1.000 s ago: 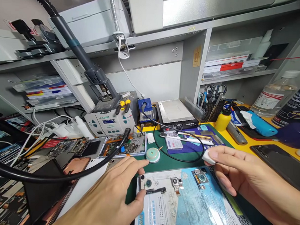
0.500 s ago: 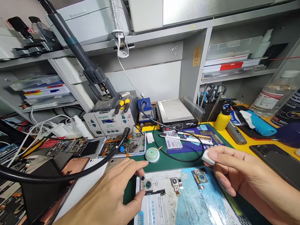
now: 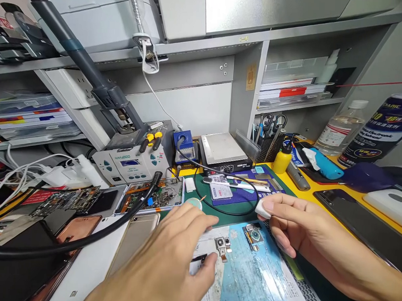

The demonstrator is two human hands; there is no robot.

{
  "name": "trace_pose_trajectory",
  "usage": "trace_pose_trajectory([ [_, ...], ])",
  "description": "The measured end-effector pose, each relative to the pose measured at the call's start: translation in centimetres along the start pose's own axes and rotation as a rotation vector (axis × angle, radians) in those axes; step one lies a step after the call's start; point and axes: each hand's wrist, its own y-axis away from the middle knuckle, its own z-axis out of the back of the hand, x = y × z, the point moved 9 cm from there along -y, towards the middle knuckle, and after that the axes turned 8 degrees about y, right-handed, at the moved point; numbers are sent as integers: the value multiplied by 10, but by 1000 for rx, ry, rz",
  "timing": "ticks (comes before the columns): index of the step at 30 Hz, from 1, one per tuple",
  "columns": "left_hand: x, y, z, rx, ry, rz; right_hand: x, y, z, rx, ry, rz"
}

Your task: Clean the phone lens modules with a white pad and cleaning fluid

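My left hand hovers over the left part of a blue-and-white printed sheet, thumb and fingers apart, holding nothing. It covers most of one phone camera module, whose black strip shows between thumb and fingers. Just right of those fingertips lies a small dual camera module with a short connector tail. A larger camera module rests on the blue area near the sheet's top edge. At the right, my right hand pinches a small folded white wipe between thumb and index finger.
A round container sits behind my left hand. Farther back are a tray of small parts, a soldering station with a thick black hose, and a heating plate. A black phone lies at the right; bottles stand beyond.
The camera view has shifted right. My left hand has moved right over the sheet, now covering the left camera module. My right hand keeps its pinch on the white wipe.
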Motion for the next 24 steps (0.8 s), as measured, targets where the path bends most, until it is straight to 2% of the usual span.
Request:
trace_pose_trajectory([
  [3,-6,-7,-14,74,-6,-16,0,1,-1,12,-8,-2],
  [9,-12,-11,-24,108,-74,-69,2,2,-4,24,-15,0],
  [13,-14,-9,-21,48,-112,-115,2,3,-3,29,-19,2],
  [16,-10,-7,-15,10,-91,-95,2,3,-3,29,-21,2],
  [24,-7,-2,-19,19,-130,-104,3,3,-5,43,-14,19],
])
